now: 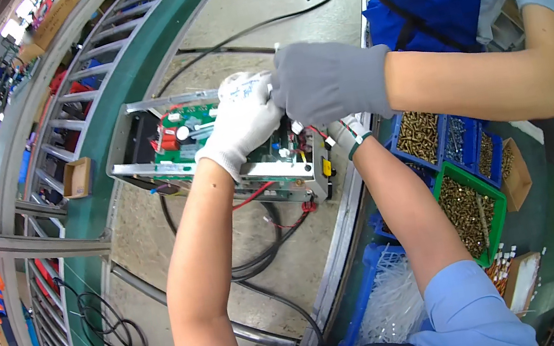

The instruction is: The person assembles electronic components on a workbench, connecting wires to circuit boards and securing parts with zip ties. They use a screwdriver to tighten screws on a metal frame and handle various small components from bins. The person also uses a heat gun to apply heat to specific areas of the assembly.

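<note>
Resting on circuit board point(242, 146), left hand point(242, 123) fingers curled, right hand point(350, 132) grip hidden, green bin point(493, 198) holding brass screws point(463, 208)

We see a scuffed beige desk point(156, 246) with a metal rim, carrying an open metal chassis point(215, 156) fitted with a green circuit board point(184, 131), and black cables point(261, 250) looping across its surface beside it.

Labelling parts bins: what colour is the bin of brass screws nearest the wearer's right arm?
Green bin, seen in the head view, just right of the right forearm.
</note>
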Demonstrator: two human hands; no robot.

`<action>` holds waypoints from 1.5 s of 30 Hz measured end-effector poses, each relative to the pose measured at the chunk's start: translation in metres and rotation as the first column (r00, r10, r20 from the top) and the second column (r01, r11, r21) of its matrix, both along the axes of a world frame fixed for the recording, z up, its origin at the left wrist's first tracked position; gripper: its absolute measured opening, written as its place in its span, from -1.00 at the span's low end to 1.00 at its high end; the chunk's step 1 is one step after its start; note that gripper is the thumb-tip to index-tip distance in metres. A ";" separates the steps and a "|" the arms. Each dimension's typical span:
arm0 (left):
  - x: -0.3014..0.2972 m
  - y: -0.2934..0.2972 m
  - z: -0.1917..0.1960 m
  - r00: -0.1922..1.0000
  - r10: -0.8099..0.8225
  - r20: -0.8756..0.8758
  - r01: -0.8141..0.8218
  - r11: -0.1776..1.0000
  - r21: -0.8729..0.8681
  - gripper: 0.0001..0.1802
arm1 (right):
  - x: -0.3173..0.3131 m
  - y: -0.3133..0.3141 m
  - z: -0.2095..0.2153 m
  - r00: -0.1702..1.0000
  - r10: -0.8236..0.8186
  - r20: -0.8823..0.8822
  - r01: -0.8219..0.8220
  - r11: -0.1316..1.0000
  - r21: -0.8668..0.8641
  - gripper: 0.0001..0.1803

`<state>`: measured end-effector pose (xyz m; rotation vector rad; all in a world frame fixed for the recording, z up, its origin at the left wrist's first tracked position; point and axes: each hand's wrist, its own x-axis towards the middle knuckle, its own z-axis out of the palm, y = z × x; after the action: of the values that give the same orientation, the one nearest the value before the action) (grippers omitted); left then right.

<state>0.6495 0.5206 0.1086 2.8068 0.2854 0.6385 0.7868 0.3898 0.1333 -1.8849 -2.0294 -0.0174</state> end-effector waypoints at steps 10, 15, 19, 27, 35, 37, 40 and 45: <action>-0.013 -0.021 0.022 0.991 0.118 -0.066 -0.126 0.982 -0.141 -0.60 | -0.024 -0.007 0.034 0.814 0.263 0.517 -0.338 0.940 0.053 -0.90; -0.006 -0.018 0.013 0.997 0.073 0.013 -0.070 0.985 -0.159 -0.64 | -0.024 -0.015 0.037 0.802 0.266 0.534 -0.405 0.900 0.160 -0.91; 0.011 -0.005 0.012 0.995 0.082 0.056 -0.074 0.989 -0.129 -0.67 | -0.029 -0.010 0.041 0.806 0.190 0.560 -0.250 0.968 0.033 -0.92; 0.008 0.002 0.014 0.992 0.098 -0.085 -0.109 0.984 -0.139 -0.59 | -0.018 0.000 0.022 0.815 0.251 0.522 -0.366 0.921 0.130 -0.90; 0.005 -0.007 0.019 0.995 0.095 -0.031 -0.098 0.983 -0.153 -0.70 | -0.015 -0.002 0.025 0.789 0.268 0.553 -0.346 0.938 0.039 -0.96; 0.005 -0.007 0.018 0.995 0.094 0.027 -0.090 0.986 -0.137 -0.70 | -0.018 -0.002 0.031 0.778 0.269 0.568 -0.308 0.951 -0.028 -0.96; 0.007 -0.005 0.017 0.996 0.087 0.021 -0.084 0.989 -0.121 -0.69 | -0.017 -0.002 0.032 0.775 0.266 0.574 -0.275 0.959 -0.074 -0.96; 0.006 0.001 0.011 0.995 0.091 0.028 -0.087 0.989 -0.117 -0.70 | -0.016 0.001 0.026 0.771 0.267 0.578 -0.325 0.946 -0.002 -0.97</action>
<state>0.6551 0.5218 0.1200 2.6825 0.4299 0.6647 0.7704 0.3910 0.1595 -1.5926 -2.6435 -0.6704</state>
